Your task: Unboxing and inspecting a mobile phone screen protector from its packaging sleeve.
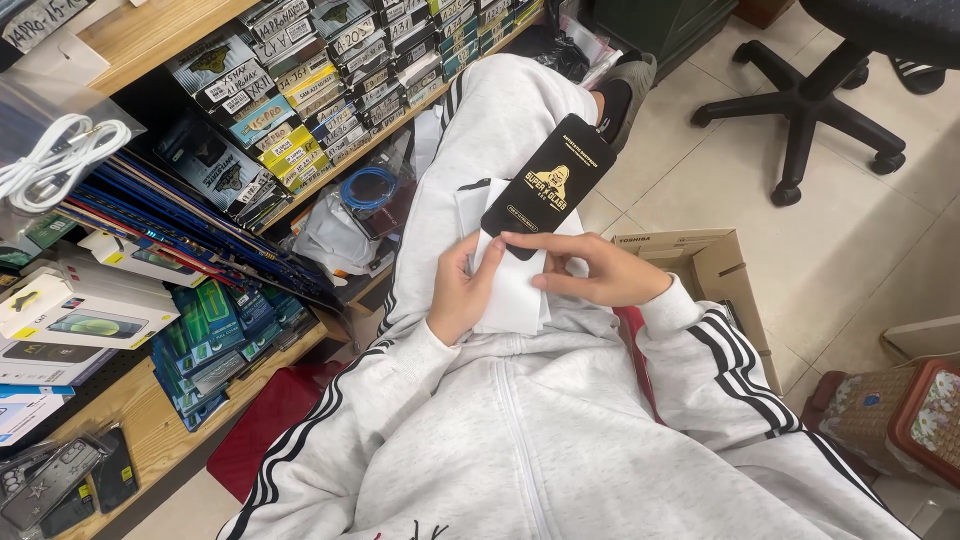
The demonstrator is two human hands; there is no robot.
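The black sleeve tilts over your lap, its near end pinched under your right hand, fingers curled along its edge. Beneath it sits a stack of white sleeves, gripped at the left side by your left hand, thumb on top. Left: wooden shelves packed with boxes. Right: an open cardboard box. Far right: an office chair.

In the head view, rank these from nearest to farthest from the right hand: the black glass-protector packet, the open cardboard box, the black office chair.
Measured from the right hand:
1. Black glass-protector packet, touching the fingertips, just above.
2. Open cardboard box, on the floor right of the wrist.
3. Black office chair, far upper right.
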